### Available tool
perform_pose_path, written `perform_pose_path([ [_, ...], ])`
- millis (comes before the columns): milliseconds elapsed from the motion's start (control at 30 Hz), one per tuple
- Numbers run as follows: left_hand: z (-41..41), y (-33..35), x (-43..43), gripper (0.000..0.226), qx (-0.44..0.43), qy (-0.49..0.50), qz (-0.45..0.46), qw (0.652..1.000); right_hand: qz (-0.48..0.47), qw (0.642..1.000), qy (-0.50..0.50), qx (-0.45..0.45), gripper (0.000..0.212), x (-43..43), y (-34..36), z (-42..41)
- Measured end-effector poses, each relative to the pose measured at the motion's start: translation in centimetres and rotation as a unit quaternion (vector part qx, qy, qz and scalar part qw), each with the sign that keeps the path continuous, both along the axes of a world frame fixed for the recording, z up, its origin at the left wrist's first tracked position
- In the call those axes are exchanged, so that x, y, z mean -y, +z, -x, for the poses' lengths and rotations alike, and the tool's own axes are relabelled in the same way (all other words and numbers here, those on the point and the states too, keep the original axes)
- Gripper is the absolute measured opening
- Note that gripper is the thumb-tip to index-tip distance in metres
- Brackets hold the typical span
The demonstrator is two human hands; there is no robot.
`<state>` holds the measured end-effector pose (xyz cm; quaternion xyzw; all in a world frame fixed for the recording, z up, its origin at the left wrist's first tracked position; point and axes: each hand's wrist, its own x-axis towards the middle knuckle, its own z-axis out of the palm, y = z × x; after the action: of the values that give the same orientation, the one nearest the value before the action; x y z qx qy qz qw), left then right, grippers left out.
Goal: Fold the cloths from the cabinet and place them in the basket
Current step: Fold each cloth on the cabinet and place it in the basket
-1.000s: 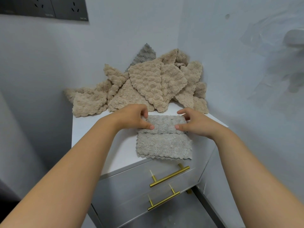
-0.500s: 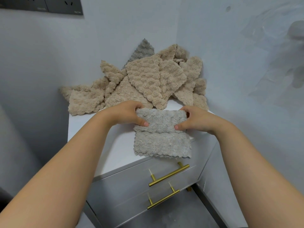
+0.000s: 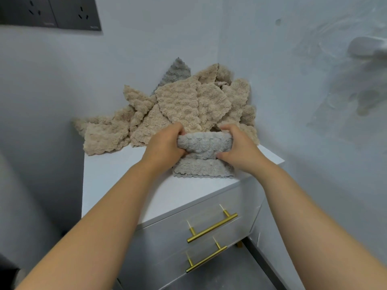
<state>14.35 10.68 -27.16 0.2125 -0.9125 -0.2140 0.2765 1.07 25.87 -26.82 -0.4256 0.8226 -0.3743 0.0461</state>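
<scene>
Grey fleece cloth [image 3: 206,146] is the workpiece. It lies on the white cabinet top [image 3: 117,178] near the front right corner, with its lower half flat on the surface and its upper half raised into a rolled fold. The left hand [image 3: 165,146] grips the left end of that fold, fingers over the top and thumb beneath. The right hand [image 3: 238,148] grips the right end in the same way. Both hands are curled round the cloth — neither is spread or pressed flat.

Step in hand: folding, with the fold only part made. The cloth appears to be doubled already, though the layers cannot be counted from this angle.

The next move calls for both hands to carry the raised half forward together and lay it on the flat half, edge matched to the scalloped front edge, then smooth it down.

The basket is not in view, so placing the cloth calls for a turn away from the cabinet. A heap of beige cloths [image 3: 184,105] lies unfolded just behind the hands — most of the task is judged to be ahead.
</scene>
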Motion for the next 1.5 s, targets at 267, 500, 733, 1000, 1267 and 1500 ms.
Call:
perform_pose_path([
  [267, -1.5, 1.5, 1.7, 0.025, 0.077, -0.141, -0.093, 0.983, -0.023, 0.996, 0.064, 0.062, 0.021, -2.3, 1.6, 0.7],
  [500, -1.8, 2.8, 0.2, 0.042, 0.083, -0.121, -0.103, 0.984, -0.001, 0.994, 0.070, 0.089, 0.028, -2.6, 2.0, 0.0],
  [733, -0.1, 2.0, -0.7, 0.032, 0.135, -0.101, 0.018, 0.985, -0.032, 0.990, 0.094, 0.096, 0.006, -2.2, 1.7, -0.4],
  [1000, 0.2, 1.5, -0.8, 0.052, 0.263, -0.138, -0.037, 0.954, -0.180, 0.974, 0.089, 0.100, 0.051, -2.3, 0.7, 1.0],
  [1267, -0.4, 1.3, 0.1, 0.045, 0.202, -0.135, -0.232, 0.942, -0.032, 0.962, 0.071, 0.260, 0.029, -2.2, -0.1, 1.3],
  [1500, 2.3, -0.9, -2.4, 0.048, -0.143, -0.081, -0.618, 0.769, 0.207, 0.859, 0.019, 0.468, 0.034, -1.4, -0.5, 1.3],
])
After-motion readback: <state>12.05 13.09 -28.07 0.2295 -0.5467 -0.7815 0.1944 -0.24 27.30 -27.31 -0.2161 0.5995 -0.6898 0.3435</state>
